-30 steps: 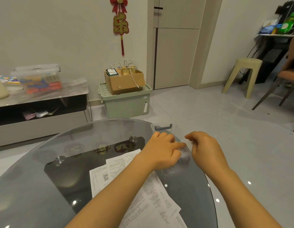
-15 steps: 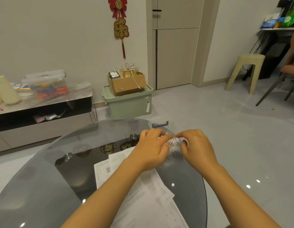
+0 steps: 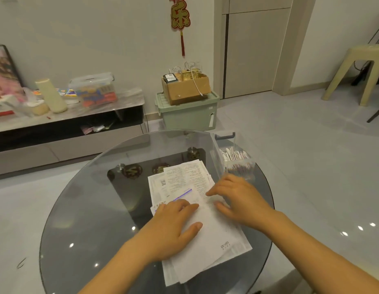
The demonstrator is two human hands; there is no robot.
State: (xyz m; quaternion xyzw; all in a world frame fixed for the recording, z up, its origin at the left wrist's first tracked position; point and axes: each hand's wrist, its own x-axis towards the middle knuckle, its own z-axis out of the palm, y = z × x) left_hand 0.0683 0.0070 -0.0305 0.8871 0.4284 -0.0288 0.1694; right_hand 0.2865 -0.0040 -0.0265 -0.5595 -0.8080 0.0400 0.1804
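White papers (image 3: 218, 236) are lying fanned, not yet squared, toward the glass table's (image 3: 88, 209) near edge while we are pressing left hand (image 3: 173, 228) and right hand (image 3: 241, 202) flat on them.

We see a pale wall (image 3: 78, 28) with a red ornament (image 3: 180, 19), a low bench (image 3: 57, 149) against it, and a cardboard box (image 3: 185, 91) atop a green bin (image 3: 184, 120). Our glossy grey floor (image 3: 307, 158) carries a beige stool (image 3: 364, 53) near the door (image 3: 248, 54).

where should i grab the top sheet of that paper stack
Probably the near right corner by the logo, pinched from the right: the top sheet lies flat, the left hand presses its left side, and the paper stack's edges are staggered there.
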